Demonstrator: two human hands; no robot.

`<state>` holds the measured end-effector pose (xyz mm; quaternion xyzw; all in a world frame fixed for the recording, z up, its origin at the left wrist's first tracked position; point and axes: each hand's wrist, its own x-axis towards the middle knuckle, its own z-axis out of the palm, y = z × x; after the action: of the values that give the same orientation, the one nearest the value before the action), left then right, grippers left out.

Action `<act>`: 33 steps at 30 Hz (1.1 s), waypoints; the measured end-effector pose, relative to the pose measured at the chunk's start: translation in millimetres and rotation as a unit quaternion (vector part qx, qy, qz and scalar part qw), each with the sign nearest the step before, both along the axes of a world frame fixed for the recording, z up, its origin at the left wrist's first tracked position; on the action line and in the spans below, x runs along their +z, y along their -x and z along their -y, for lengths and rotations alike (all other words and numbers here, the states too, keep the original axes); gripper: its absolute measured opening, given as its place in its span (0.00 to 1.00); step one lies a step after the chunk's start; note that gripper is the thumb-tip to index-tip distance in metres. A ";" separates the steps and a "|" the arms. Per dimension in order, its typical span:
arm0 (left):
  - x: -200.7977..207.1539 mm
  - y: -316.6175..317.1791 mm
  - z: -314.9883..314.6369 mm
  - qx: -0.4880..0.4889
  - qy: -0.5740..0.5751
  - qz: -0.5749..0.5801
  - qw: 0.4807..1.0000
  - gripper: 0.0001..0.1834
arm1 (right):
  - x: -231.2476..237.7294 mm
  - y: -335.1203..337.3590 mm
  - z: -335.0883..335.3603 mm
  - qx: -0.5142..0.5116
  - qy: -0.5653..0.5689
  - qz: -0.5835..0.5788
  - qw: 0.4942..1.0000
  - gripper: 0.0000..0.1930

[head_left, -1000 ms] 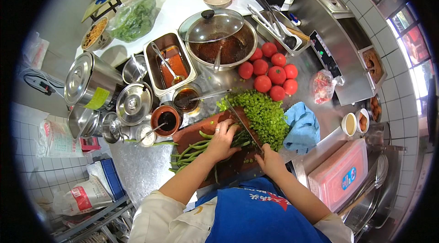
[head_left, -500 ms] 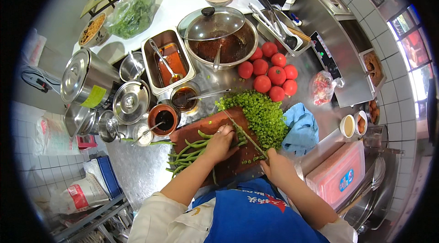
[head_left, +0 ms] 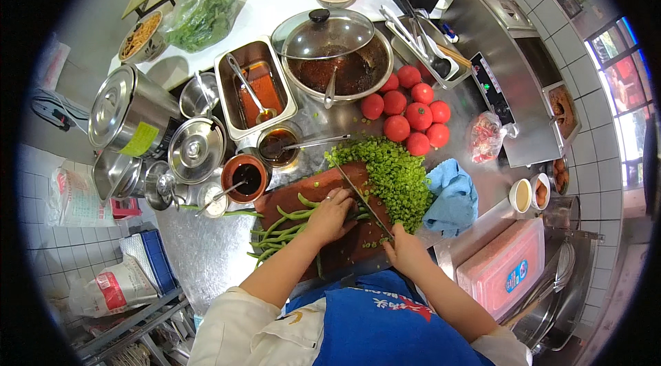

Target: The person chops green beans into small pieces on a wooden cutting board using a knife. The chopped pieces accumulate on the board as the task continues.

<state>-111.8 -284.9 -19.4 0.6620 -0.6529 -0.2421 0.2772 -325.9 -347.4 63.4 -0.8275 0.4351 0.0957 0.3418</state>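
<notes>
My right hand (head_left: pixel 405 249) is closed around the handle of a knife (head_left: pixel 363 197), whose blade lies slantwise over a reddish-brown cutting board (head_left: pixel 313 187). Just left of the blade, my left hand (head_left: pixel 330 218) presses down with curled fingers on a bunch of long green beans (head_left: pixel 281 234). The uncut beans trail leftward past the board's edge, while their other ends poke out beside the knife. A heap of chopped green pieces (head_left: pixel 399 183) spreads over the board's right part and onto the steel table. Small cut bits lie near my right hand.
Beyond the board stand a sauce bowl (head_left: pixel 244 179), a steel tray of red oil (head_left: pixel 258 94) and a lidded pot (head_left: pixel 337 73). Several tomatoes (head_left: pixel 418 117) and a blue cloth (head_left: pixel 451 199) lie to the right. A pink-filled plastic box (head_left: pixel 499 266) sits at the near right.
The knife and my right hand have shifted slightly left, and the blade now sits closer against the left hand's fingers. The left hand stays on the beans.
</notes>
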 end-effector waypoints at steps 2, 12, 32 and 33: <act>0.0 1.8 -0.3 0.001 -0.011 -0.004 1.000 0.21 | -15.5 -3.8 5.8 -0.006 -0.001 0.028 1.000 0.15; 5.2 1.2 3.6 -0.007 -0.029 0.028 0.999 0.26 | -10.9 0.8 3.3 -0.003 0.008 0.016 1.000 0.14; -4.4 1.4 -9.7 -0.005 0.034 0.069 0.997 0.25 | -22.5 7.5 -2.7 0.006 0.060 0.131 0.990 0.15; -5.2 2.1 -10.3 -0.001 0.027 0.064 0.998 0.26 | -24.8 6.2 -4.4 -0.005 0.061 0.106 0.992 0.14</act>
<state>-113.9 -274.6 -24.5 0.6678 -0.6760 -0.1824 0.2525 -332.1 -343.0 38.6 -0.8502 0.4055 -0.0208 0.3352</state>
